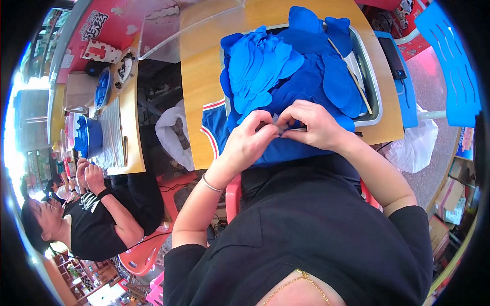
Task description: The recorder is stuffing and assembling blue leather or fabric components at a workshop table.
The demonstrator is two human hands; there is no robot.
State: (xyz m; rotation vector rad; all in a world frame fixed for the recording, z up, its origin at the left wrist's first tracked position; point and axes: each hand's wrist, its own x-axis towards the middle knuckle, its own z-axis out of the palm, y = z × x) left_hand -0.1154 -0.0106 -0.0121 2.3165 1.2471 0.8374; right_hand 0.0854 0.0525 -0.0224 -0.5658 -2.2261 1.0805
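Observation:
My left hand (248,143) and my right hand (311,125) meet at the near edge of a wooden table (196,81), fingertips pinched together on a blue fabric piece (286,150) that lies under them. A small pale bit shows between the fingers; what it is cannot be told. Just beyond the hands a metal tray (371,86) holds a heap of blue cut fabric pieces (286,61). A blue cloth with a red and white trim (212,127) hangs over the table's left edge beside my left hand.
A thin wooden stick (352,71) lies across the tray. A dark phone (393,58) rests on a blue stool at right, near a blue plastic chair (451,66). A person in black (97,214) sits at another table (133,137) on the left. A white bag (416,145) sits on the floor.

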